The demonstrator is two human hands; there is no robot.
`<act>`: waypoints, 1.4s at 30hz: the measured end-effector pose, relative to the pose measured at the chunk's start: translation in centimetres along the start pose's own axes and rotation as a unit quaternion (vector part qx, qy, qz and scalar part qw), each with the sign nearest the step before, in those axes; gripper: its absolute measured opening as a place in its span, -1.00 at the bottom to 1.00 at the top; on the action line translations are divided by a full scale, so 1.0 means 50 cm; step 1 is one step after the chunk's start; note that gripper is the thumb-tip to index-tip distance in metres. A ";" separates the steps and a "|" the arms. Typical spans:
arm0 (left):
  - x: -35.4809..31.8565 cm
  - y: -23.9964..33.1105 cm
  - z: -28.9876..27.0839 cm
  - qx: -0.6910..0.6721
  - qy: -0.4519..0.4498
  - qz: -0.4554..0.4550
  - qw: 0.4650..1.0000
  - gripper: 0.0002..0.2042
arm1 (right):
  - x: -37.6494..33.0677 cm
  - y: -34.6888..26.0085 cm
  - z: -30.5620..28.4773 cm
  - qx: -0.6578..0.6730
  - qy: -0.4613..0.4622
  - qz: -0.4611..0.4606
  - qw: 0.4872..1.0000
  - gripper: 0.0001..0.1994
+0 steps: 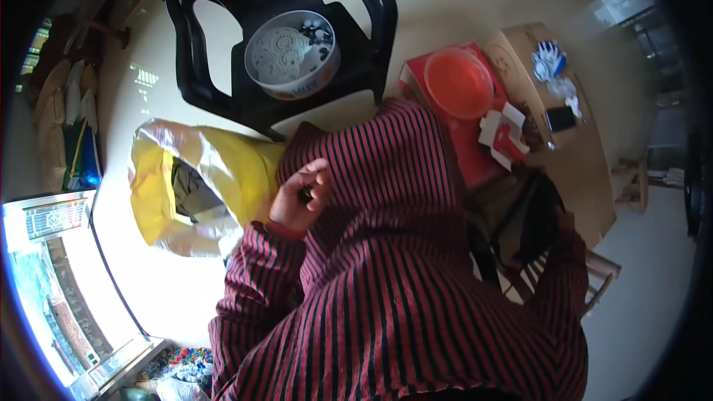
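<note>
Fabric, dark, right of centre; right hand at its edge, grip cannot be told. Left hand, centre-left, loosely curled, nothing visible held. Best, probably: handle slowly, left steadying, clear of red carton.

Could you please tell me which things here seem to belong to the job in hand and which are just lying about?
Likely in use:
dark fabric item, at the right hand
yellow bag, beside the left hand

Apparently lying about:
white bowl on the black chair
red bowl
black phone-like object
white-and-blue bundle
</note>
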State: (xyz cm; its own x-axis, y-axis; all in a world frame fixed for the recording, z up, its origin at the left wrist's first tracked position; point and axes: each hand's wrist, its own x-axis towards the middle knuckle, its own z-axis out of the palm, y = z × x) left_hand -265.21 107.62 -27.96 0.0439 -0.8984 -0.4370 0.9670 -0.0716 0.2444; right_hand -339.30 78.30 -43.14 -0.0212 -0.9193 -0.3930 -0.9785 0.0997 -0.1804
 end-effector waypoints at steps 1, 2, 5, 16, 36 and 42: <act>-0.017 -0.014 0.002 0.000 -0.029 -0.003 1.000 -0.80 | -0.016 -0.012 -0.025 0.011 -0.018 0.009 1.000 -0.48; -0.032 -0.030 0.007 0.003 -0.040 -0.011 0.999 -0.80 | -0.027 -0.010 -0.028 -0.022 0.026 -0.007 0.999 -0.48; -0.081 -0.061 0.002 -0.044 0.010 0.022 0.999 -0.80 | -0.071 -0.058 -0.047 -0.024 0.039 -0.011 0.999 -0.49; -0.075 -0.096 -0.097 -0.256 0.025 -0.032 0.966 -0.57 | -0.191 -0.020 -0.088 0.023 0.148 0.088 0.985 -0.44; -0.038 -0.109 -0.077 -0.239 0.076 -0.055 0.966 -0.57 | -0.171 -0.046 -0.044 0.085 0.232 0.163 0.955 -0.43; -0.029 -0.112 -0.076 -0.240 0.087 -0.048 0.966 -0.57 | -0.180 -0.047 -0.110 0.111 0.201 0.155 0.961 -0.44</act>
State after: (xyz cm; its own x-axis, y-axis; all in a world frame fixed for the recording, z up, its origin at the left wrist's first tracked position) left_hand -269.73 110.98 -31.97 -0.0512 -0.8077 -0.5874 0.9720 0.0949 -0.2151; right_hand -337.93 84.24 -34.22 -0.4266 -0.9004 -0.0859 -0.8455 0.4307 -0.3156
